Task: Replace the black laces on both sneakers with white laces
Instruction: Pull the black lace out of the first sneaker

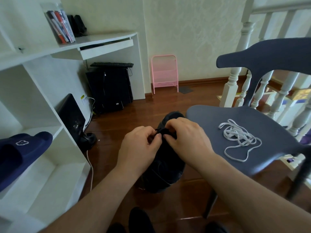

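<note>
Hands, left and right, pinch black lace on sneaker.

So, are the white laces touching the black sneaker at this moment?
Apart. The head view shows the white laces lying on the grey chair seat, with bare seat between them and the black sneaker held over the floor.

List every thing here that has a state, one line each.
black sneaker: on the floor, black lace still in.
black lace: pinched by both hands at the knot.
left hand: fingers curled, pinching the lace.
right hand: fingers curled, pinching the lace.
white laces: loose tangle on the chair seat, untouched.
desk drawer: pulled partly out.
</note>
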Motion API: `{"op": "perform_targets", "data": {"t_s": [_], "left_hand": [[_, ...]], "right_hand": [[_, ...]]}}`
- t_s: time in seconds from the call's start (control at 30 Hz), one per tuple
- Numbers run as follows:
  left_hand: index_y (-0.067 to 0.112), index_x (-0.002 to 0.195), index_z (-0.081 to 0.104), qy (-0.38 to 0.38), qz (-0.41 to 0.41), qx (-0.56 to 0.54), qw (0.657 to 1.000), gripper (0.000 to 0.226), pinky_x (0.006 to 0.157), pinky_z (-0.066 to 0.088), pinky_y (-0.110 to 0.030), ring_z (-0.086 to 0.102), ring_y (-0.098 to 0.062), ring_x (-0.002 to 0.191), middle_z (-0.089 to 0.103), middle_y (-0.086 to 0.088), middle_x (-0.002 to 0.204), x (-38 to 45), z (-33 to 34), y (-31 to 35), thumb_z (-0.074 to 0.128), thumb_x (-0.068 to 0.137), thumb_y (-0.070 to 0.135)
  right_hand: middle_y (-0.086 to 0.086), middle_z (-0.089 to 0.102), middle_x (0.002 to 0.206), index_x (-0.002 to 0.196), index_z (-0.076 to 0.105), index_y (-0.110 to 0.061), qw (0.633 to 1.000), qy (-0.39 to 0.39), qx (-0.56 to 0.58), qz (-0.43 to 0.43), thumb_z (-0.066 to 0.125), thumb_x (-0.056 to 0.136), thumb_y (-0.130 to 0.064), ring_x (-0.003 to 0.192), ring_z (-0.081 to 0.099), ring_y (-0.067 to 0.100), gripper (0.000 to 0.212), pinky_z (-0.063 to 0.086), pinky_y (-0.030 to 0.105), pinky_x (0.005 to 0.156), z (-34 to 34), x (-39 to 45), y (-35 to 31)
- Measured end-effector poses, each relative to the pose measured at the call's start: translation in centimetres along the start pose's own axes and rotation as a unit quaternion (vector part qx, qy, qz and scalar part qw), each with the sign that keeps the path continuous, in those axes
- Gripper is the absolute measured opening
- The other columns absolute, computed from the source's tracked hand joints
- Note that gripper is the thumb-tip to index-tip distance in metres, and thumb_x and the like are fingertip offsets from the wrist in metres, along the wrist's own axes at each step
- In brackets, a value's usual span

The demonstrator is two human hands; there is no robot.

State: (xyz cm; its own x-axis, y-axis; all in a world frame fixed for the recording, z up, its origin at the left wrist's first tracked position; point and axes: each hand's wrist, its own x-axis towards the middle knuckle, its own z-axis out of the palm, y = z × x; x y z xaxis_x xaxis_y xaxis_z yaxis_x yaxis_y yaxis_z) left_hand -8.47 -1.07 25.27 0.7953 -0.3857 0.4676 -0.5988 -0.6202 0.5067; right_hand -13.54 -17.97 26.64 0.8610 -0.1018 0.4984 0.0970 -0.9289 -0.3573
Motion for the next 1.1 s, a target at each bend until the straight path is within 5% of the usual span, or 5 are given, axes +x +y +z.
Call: {"op": "perform_targets", "data": {"t_s": [0.3,0.5,0.7,0.83,1.1], "left_hand": [[0.028,0.075,0.063,0.004,-0.043,-0.022,0.999,0.027,0.057,0.044,-0.025,0.057,-0.004,0.071,0.059,0.012,0.075,0.1,0.0,0.9,0.061,0.1,0.039],[0.026,0.071,0.061,0.042,-0.058,-0.038,0.997,0.029,0.057,0.039,-0.024,0.056,-0.006,0.064,0.058,0.009,0.068,0.8,-1.0,-0.8,0.064,0.099,0.033],[0.025,0.072,0.06,0.031,-0.027,-0.007,0.999,0.028,0.058,0.039,-0.021,0.054,-0.005,0.069,0.055,0.01,0.07,0.5,-0.8,-0.5,0.064,0.099,0.034],[0.027,0.073,0.058,0.02,-0.007,0.003,1.0,0.027,0.056,0.035,-0.016,0.053,-0.005,0.073,0.052,0.012,0.071,0.1,-0.5,0.4,0.062,0.098,0.035],[0.027,0.071,0.057,0.004,-0.013,-0.004,1.0,0.028,0.057,0.045,-0.031,0.053,-0.006,0.071,0.053,0.009,0.072,-0.2,-0.1,0.7,0.059,0.097,0.039]], "right_hand": [[-0.006,0.064,0.087,0.099,0.074,-0.024,0.996,0.083,-0.007,-0.034,0.067,0.091,-0.02,0.081,0.06,0.017,0.011,0.049,0.031,0.062,-0.5,-0.5,-0.4],[-0.003,0.07,0.08,0.087,0.074,-0.031,0.93,-0.02,0.213,0.299,0.064,0.088,-0.011,0.074,0.067,0.022,0.022,0.058,0.04,0.067,-3.0,0.7,4.1],[-0.019,0.057,0.106,0.102,0.07,-0.036,0.965,-0.053,0.225,0.126,0.068,0.084,-0.014,0.092,0.058,-0.006,0.028,0.044,0.013,0.077,-3.0,0.3,1.7],[-0.014,0.061,0.116,0.118,0.068,-0.034,0.998,-0.052,-0.008,0.02,0.064,0.092,-0.045,0.112,0.054,0.017,0.028,0.051,0.041,0.092,-1.0,-0.2,-0.1],[-0.007,0.061,0.089,0.087,0.068,-0.026,0.999,-0.001,-0.03,-0.039,0.066,0.095,-0.038,0.087,0.055,0.02,0.015,0.053,0.041,0.068,-0.6,-0.2,-0.1]]}}
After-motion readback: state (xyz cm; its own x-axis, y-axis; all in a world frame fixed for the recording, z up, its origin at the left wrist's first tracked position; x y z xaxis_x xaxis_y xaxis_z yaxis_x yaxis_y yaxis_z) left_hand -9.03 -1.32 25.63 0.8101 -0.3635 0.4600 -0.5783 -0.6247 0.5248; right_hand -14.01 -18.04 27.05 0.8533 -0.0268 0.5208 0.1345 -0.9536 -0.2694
